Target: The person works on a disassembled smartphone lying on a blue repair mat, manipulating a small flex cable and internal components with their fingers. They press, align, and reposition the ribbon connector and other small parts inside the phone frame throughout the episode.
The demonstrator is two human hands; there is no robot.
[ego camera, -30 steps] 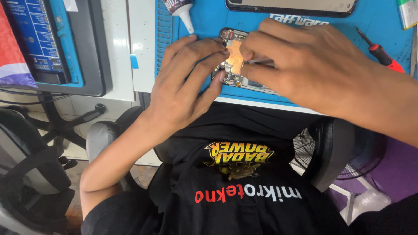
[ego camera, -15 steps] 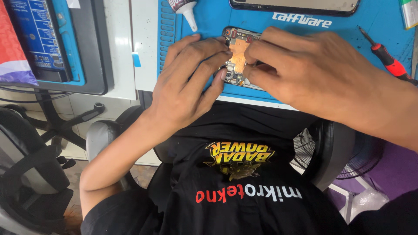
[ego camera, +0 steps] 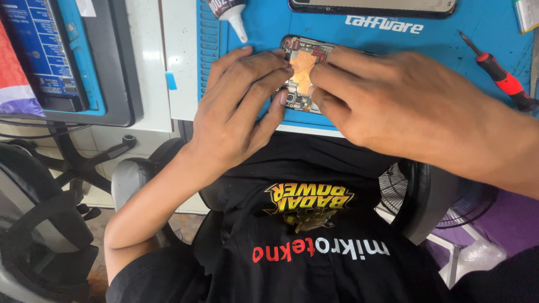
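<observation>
Directly ahead of me, my left hand [ego camera: 238,106] lies spread, fingers loosely open, fingertips on the left edge of the opened phone [ego camera: 303,70]. That phone lies flat on the blue mat [ego camera: 404,50], long axis running away from me. My right hand [ego camera: 404,106] covers its right side, fingers curled and pressing the copper foil [ego camera: 303,63]. Both hands touch it. Far right lies a red screwdriver [ego camera: 497,70].

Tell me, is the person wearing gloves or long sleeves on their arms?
No. The left hand and right hand are bare, with no gloves, rings or watch showing. Both forearms are uncovered too. The person wears a black T-shirt with yellow, red and white print on the front.
</observation>
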